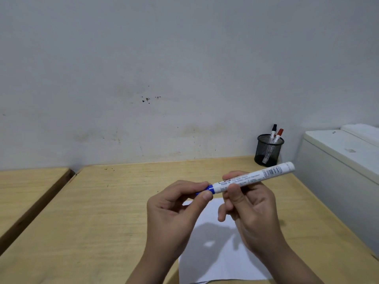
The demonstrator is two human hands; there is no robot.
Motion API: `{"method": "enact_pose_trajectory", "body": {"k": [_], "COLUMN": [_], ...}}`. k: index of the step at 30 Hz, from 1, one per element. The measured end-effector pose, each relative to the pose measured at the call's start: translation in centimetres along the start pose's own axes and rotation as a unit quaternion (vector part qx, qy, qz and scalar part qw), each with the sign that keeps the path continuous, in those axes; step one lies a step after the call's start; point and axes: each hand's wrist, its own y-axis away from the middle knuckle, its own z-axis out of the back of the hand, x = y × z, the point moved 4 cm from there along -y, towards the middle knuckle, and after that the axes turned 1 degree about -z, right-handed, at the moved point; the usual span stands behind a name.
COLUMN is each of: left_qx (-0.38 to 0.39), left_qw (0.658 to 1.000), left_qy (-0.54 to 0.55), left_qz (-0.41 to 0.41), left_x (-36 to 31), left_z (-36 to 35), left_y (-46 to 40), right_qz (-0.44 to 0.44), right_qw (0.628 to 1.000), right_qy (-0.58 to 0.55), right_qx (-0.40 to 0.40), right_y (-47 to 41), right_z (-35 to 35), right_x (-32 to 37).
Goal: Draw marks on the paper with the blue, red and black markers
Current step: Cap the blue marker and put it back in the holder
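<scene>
- Mesh pen cup far right by the wall, holding black marker and red marker.
- Paper on wooden desk, partly hidden beneath both hands.
- Right hand grips blue marker barrel above the paper.
- Left hand pinches its blue cap.

The table is showing pale wood grain with a matt finish. The paper is lying smooth and matt white. The blue marker is looking like glossy plastic. The pen cup is showing black metal mesh.
</scene>
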Motion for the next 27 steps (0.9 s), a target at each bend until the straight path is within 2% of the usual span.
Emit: {"method": "enact_pose_trajectory", "body": {"k": [5,9,11,13,15,17,20,22,25,27], "left_qx": [-0.015,-0.048,-0.054,-0.057,-0.052,-0.04,-0.025,-0.01,0.022,0.05], "left_qw": [0.999,0.995,0.993,0.993,0.992,0.992,0.994,0.995,0.991,0.987], "left_qy": [-0.048,-0.093,-0.108,-0.106,-0.111,-0.119,-0.099,-0.09,-0.125,-0.153], "left_qz": [-0.009,-0.006,-0.013,-0.01,-0.013,-0.019,-0.03,-0.038,-0.035,-0.031], "left_x": [0.6,1.1,1.1,1.0,1.1,1.0,1.0,1.0,1.6,2.8], "left_z": [0.6,0.9,0.9,1.0,0.8,0.1,-0.9,-1.7,-3.7,-5.8], "left_y": [-0.4,-2.0,-2.4,-2.6,-2.7,-2.7,-3.0,-3.5,-5.1,-6.5], "right_qz": [-0.055,-0.134,-0.059,0.09,0.218,0.281,0.342,0.346,0.242,0.199], "right_qw": [0.998,0.982,0.974,0.95,0.882,0.825,0.793,0.801,0.885,0.906], "right_qy": [-0.005,0.117,0.204,0.293,0.418,0.485,0.5,0.487,0.391,0.343], "right_qx": [-0.017,-0.057,-0.078,-0.059,0.021,0.072,0.065,0.039,-0.067,-0.15], "right_y": [-0.5,-1.7,-2.1,-2.4,-2.7,-3.1,-3.5,-4.0,-7.0,-9.9], "right_z": [0.2,0.5,1.3,1.7,1.4,1.2,1.5,2.3,5.7,9.4], "right_x": [-1.1,-1.2,-0.3,1.3,1.9,1.8,2.1,2.7,4.2,5.1]}}
